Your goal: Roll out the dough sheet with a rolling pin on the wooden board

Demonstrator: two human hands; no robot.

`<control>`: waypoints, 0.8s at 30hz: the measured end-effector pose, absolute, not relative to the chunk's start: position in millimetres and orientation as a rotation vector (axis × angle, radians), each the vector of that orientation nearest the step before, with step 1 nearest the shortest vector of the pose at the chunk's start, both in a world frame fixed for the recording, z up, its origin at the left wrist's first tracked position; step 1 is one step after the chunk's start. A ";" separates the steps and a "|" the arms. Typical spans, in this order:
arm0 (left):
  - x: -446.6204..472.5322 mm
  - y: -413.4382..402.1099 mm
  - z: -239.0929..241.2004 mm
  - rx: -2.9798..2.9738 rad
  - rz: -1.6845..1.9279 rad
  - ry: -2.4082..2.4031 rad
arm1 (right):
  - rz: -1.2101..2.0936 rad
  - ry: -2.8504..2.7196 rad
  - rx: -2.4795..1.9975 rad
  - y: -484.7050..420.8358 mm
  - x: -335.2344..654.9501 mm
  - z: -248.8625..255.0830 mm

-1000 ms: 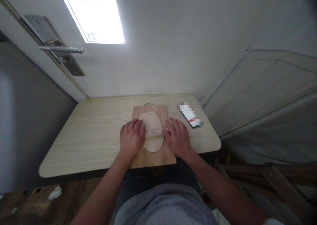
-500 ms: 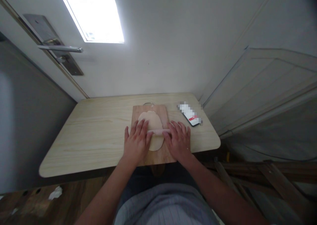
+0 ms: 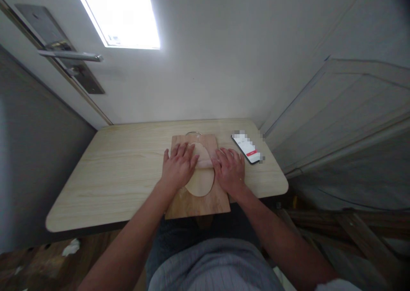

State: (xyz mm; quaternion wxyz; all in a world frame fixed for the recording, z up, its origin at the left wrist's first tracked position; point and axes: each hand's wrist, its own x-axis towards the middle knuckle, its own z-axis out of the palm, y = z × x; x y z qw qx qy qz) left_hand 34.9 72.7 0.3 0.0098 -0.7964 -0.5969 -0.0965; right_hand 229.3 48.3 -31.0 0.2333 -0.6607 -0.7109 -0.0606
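Note:
A flat oval sheet of pale dough [image 3: 201, 183] lies on a wooden cutting board [image 3: 200, 206]. Across the dough rests a thin, light rolling pin [image 3: 205, 163], only its middle showing between my hands. My left hand [image 3: 179, 166] is over the pin's left end, pressing down with its fingers pointing away from me and covering the dough's left side. Over the other end, at the board's right edge, my right hand [image 3: 230, 170] holds the pin with its fingers bent over it. Both ends of the pin are hidden under my hands.
The board sits on a pale wood-grain table [image 3: 118, 175], slightly overhanging its front edge. A phone [image 3: 247, 148] with a lit screen lies right of the board. Behind the table stands a white door with a metal handle [image 3: 73, 56]. Crumpled white paper [image 3: 71, 247] is on the floor.
Both hands and the rolling pin have moved slightly away from me over the dough. More of the dough's near part shows, and the camera view has shifted a little.

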 end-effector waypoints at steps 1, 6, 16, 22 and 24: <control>35.3 77.5 0.0 -2.483 -0.297 -1.871 | -0.170 -1.953 -1.819 50.7 229.3 -30.5; 35.7 101.5 -1.7 -2.510 -0.283 -1.901 | -0.183 -1.976 -1.839 64.9 229.2 -26.3; 33.0 136.4 -1.5 -2.609 -0.305 -1.896 | -0.137 -2.047 -1.926 91.5 227.9 -14.4; 33.1 127.5 -2.4 -2.578 -0.336 -1.878 | -0.142 -2.037 -1.924 83.5 227.9 -14.0; 33.9 118.4 -2.3 -2.553 -0.353 -1.856 | -0.137 -2.043 -1.907 75.3 228.4 -15.2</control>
